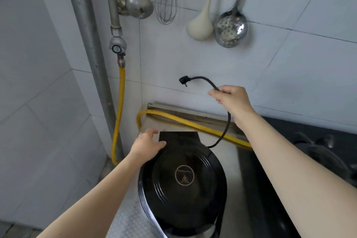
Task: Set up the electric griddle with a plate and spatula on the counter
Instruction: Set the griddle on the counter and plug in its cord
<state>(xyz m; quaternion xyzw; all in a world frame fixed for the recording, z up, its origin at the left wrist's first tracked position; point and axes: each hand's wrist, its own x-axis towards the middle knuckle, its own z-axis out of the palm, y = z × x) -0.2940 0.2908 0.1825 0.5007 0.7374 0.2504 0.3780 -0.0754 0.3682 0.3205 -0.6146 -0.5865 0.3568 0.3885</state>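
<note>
A round black electric griddle (183, 181) with a closed lid sits on the steel counter (234, 164) in the corner. My left hand (147, 146) rests on the griddle's far left corner, fingers spread over the hinge end. My right hand (229, 98) is raised above the counter, pinching the griddle's black power cord (228, 123). The cord loops down from my fingers to the back of the griddle. Its plug (183, 80) hangs free in the air before the tiled wall. No plate or spatula is in sight.
A yellow gas hose (120, 110) runs down the wall pipe and along the counter's back edge behind the griddle. Ladles, a whisk (167, 4), a cream spoon and a slotted skimmer (230, 29) hang on the wall above. A black gas stove (318, 147) lies at right.
</note>
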